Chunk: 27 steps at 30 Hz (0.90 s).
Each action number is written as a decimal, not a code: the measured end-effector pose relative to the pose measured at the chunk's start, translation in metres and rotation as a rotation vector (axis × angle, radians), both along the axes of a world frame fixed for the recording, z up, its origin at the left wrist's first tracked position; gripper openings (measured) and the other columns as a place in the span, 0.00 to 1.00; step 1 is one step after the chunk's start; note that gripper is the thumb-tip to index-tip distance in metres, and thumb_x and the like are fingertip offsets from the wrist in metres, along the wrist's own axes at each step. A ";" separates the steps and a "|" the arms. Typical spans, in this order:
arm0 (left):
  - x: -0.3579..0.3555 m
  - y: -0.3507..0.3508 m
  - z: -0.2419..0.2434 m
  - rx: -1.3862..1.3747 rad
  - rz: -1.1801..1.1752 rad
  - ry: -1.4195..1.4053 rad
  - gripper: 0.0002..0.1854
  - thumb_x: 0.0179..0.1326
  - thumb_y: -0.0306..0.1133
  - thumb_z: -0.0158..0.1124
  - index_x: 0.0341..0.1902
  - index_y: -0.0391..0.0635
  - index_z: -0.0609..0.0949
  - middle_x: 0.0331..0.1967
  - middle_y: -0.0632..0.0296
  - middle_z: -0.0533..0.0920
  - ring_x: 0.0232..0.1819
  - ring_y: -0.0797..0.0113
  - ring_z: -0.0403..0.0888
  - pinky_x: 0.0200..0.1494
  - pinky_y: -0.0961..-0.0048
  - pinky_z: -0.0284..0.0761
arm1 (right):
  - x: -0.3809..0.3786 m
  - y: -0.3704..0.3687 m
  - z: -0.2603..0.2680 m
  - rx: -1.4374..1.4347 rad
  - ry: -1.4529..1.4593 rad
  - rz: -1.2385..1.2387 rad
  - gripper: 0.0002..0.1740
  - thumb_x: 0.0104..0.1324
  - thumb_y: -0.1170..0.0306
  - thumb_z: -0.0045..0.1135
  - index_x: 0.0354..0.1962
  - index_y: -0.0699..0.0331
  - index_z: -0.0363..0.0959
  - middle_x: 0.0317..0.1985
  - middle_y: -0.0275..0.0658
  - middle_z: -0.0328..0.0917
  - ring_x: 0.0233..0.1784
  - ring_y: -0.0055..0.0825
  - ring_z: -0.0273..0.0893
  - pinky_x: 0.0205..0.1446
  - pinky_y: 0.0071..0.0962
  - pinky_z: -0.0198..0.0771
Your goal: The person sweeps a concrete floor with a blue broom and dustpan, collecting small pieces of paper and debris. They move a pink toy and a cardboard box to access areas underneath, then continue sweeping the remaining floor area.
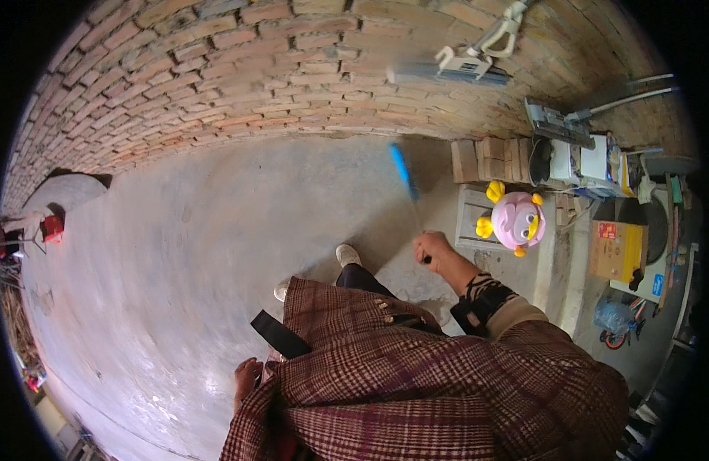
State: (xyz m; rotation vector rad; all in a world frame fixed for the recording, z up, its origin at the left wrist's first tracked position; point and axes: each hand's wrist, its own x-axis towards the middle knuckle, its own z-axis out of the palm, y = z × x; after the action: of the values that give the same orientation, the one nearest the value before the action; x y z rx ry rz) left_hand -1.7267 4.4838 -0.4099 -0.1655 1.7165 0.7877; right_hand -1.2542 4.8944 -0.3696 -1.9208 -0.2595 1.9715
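Note:
My right hand [430,248] is closed around the dark handle of a long, thin tool with a bright blue end [402,168]. The tool is motion-blurred, so its exact kind is unclear. Its blue end is over the concrete floor [216,230], towards the brick wall. To the right of that hand is a pink duck-like figure [513,222] with yellow feet, over a grey wooden slatted piece [468,213]. At the left side of my plaid coat [389,380] hangs my left hand [248,376], fingers curled; whether anything is inside is hidden.
A brick wall [245,75] runs along the far side. Flat mops [470,64] lean there, near stacked bricks [493,158]. At the right are a cardboard box [616,250] and a small bicycle with an orange wheel [614,340]. A red object [53,229] stands far left.

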 end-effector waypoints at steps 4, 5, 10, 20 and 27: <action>0.017 0.042 0.049 0.064 -0.048 0.045 0.18 0.55 0.32 0.53 0.46 0.33 0.71 0.32 0.52 0.78 0.33 0.64 0.77 0.38 0.73 0.73 | 0.075 0.055 -0.068 0.116 0.156 -0.288 0.14 0.53 0.77 0.42 0.10 0.63 0.56 0.10 0.39 0.59 0.08 0.26 0.54 0.11 0.22 0.52; 0.019 0.043 0.058 0.005 -0.098 0.089 0.17 0.54 0.32 0.53 0.46 0.34 0.72 0.32 0.53 0.79 0.33 0.65 0.77 0.38 0.74 0.72 | 0.090 0.075 -0.086 0.031 0.080 -0.330 0.16 0.53 0.77 0.42 0.10 0.62 0.53 0.10 0.37 0.57 0.09 0.26 0.53 0.13 0.21 0.54; 0.026 0.021 0.076 -0.163 -0.502 0.400 0.14 0.53 0.34 0.55 0.40 0.37 0.78 0.32 0.58 0.80 0.35 0.70 0.77 0.40 0.78 0.71 | 0.162 0.148 -0.166 -0.258 0.455 -0.533 0.06 0.43 0.75 0.53 0.13 0.64 0.65 0.14 0.35 0.70 0.17 0.24 0.69 0.16 0.22 0.61; 0.033 0.037 0.069 -0.261 -0.694 0.419 0.14 0.52 0.35 0.56 0.40 0.40 0.79 0.32 0.61 0.80 0.34 0.74 0.75 0.38 0.78 0.71 | 0.209 0.030 0.008 0.052 -0.104 0.090 0.07 0.49 0.81 0.41 0.26 0.61 0.61 0.08 0.32 0.56 0.05 0.20 0.54 0.07 0.20 0.45; 0.048 0.070 0.067 -0.143 -0.340 0.141 0.16 0.53 0.34 0.55 0.43 0.36 0.76 0.31 0.57 0.80 0.31 0.73 0.76 0.35 0.79 0.71 | 0.178 0.080 -0.049 0.616 -0.368 1.758 0.07 0.45 0.77 0.51 0.16 0.59 0.62 0.11 0.30 0.64 0.08 0.24 0.58 0.10 0.27 0.51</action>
State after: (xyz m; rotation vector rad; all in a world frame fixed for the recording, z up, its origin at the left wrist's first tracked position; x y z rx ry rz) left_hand -1.6787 4.5535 -0.3434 0.0865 1.8713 0.4341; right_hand -1.0763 4.9748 -0.4186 -1.4687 -2.9505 1.5746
